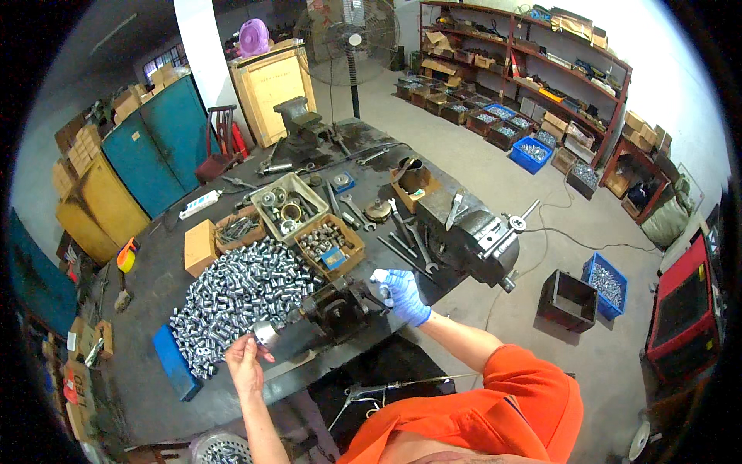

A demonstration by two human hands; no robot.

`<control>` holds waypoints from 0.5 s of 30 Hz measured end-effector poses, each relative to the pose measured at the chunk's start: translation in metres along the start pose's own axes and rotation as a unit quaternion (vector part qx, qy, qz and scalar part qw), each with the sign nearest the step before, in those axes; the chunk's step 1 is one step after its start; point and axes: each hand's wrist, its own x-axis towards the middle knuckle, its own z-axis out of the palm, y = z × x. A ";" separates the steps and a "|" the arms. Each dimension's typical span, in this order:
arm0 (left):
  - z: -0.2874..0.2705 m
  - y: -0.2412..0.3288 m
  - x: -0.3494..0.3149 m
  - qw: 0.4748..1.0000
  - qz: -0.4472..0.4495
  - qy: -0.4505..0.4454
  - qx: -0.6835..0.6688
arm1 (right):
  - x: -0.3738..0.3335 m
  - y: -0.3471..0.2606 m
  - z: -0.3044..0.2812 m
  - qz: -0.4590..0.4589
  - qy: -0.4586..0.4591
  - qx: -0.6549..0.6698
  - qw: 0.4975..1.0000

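In front of me a small dark bench machine (338,311) stands at the table's near edge, with a round silver chuck (267,333) at its left end. My bare left hand (246,362) is at the chuck's face, its thumb and fingers pinched together. Anything small between them is hidden. My right hand (404,298), in a blue glove, is closed round the lever handle (380,292) on the machine's right side. Beyond the chuck lies a large heap of short silver metal sleeves (239,298). A blue tray (175,363) stands against the heap's left side.
Behind the machine are a cardboard box of metal parts (331,246), a pale bin of rings (290,205) and several wrenches (421,246). A bench vise (479,232) sits at the right corner. An air gun (363,393) lies below the table edge. Crates (568,300) stand on the floor.
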 end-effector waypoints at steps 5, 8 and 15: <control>0.005 -0.001 0.000 0.999 0.032 0.023 0.029 | -0.007 -0.012 0.005 -0.004 -0.016 0.030 0.999; 0.004 0.000 0.001 0.998 0.042 0.001 0.035 | -0.006 -0.027 0.013 -0.025 -0.040 0.034 0.998; 0.010 -0.003 -0.005 0.999 0.026 0.038 0.027 | -0.003 -0.029 0.014 -0.081 -0.064 -0.019 0.994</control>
